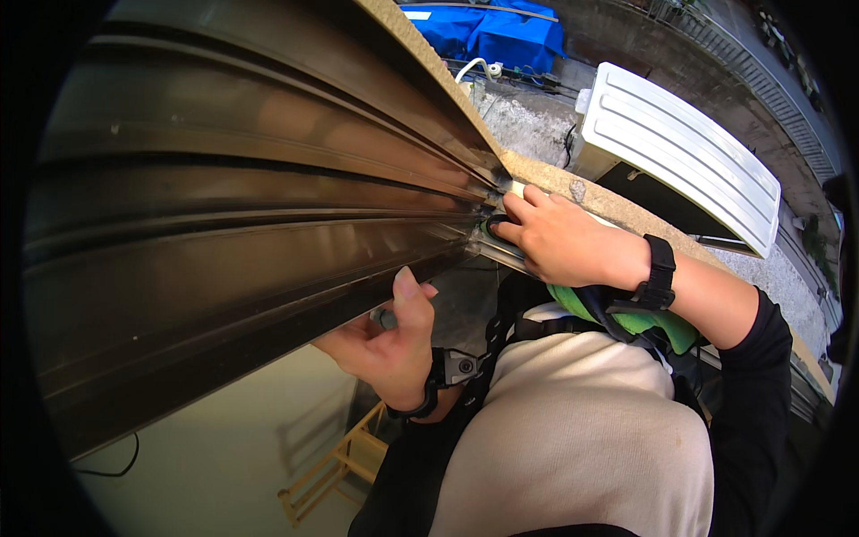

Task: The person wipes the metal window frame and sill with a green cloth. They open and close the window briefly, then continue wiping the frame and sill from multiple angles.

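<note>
Two bare hands at a brown metal window frame (259, 192), seen from above. The grooved frame runs from the left of the view to a corner at upper centre, where it meets a lighter ledge (617, 199). The right hand (564, 237) lies at this corner: its grip is partly closed, the fingers bent and their tips pressed down into the rails. A small dark item shows beneath the fingers; whether they grasp it cannot be told. The left hand (389, 331) is at the frame's lower edge, thumb raised, fingers partly hidden; its grip is loosely curled about a small grey-green object (385, 318), and whether it is firmly held cannot be told. A black wristband (660, 271) encircles the right wrist. Below the right forearm hangs a green cloth (676, 331). Beyond the ledge stands a white outdoor unit (680, 148).
</note>
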